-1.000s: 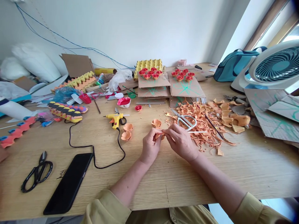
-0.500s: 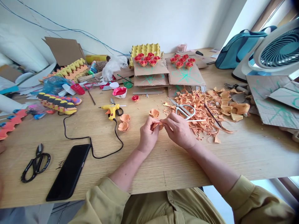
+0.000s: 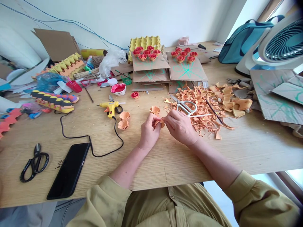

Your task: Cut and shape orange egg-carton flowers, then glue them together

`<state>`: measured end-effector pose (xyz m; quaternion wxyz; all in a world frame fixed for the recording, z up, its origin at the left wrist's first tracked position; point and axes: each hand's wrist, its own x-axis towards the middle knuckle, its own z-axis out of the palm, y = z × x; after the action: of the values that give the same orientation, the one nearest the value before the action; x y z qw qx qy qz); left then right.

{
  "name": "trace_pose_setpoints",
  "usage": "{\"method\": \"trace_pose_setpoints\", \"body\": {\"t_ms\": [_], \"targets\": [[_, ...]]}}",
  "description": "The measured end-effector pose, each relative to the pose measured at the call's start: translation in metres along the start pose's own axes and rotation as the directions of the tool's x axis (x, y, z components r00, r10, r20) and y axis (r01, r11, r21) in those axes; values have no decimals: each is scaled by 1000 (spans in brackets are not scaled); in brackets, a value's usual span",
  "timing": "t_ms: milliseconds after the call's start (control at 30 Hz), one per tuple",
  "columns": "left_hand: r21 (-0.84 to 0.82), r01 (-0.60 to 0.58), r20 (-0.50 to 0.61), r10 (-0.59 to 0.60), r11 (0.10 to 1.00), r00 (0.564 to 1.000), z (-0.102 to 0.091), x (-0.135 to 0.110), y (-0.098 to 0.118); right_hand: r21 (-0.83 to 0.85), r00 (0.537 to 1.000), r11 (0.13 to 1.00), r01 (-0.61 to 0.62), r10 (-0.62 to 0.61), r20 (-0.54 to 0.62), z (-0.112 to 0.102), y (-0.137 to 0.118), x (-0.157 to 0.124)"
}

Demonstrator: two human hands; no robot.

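The left hand (image 3: 150, 131) and right hand (image 3: 180, 128) both pinch a small, curved, light-orange piece (image 3: 162, 125), just nearside of an orange petalled cup (image 3: 154, 109) on the bench (image 3: 163, 157). Much of it is hidden.

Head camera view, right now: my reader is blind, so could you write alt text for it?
A person's left hand and right hand pinch a small orange piece over a wooden table. Orange petalled cups and a yellow glue gun lie to the left, a heap of orange scraps to the right. Behind, red flowers stand on cardboard.
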<state>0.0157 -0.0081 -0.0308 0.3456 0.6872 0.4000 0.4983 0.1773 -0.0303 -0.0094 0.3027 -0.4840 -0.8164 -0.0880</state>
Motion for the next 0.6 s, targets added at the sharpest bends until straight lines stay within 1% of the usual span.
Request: {"method": "trace_pose_setpoints", "body": {"t_ms": [67,133,233,333,433,500,567,600], "targets": [[-66,30,13,-29,997,1000,1,1,0,-29,1000,999,20,-20,14,-1,0,0],[-92,24,7,-23,995,1000,1,1,-1,16,1000,1000,-2,2,-6,-1,0,0],[-73,-28,-37,25,997,999,2,-1,-4,129,995,989,-66,74,-60,1,-3,0],[-60,-30,-48,28,998,998,3,-2,-5,139,994,987,-80,90,-66,2,-3,0],[-51,21,-22,-22,998,1000,2,-1,-3,49,998,998,-45,47,-41,2,-1,-1],[-45,41,29,-40,998,999,1,0,0,17,999,999,-36,36,-24,2,0,-1],[-21,41,81,-39,999,996,-1,1,2,54,998,996,-66,67,-14,3,1,-1],[-2,32,90,-31,1000,995,-2,1,2,91,995,991,-94,95,-8,3,2,-1]]}}
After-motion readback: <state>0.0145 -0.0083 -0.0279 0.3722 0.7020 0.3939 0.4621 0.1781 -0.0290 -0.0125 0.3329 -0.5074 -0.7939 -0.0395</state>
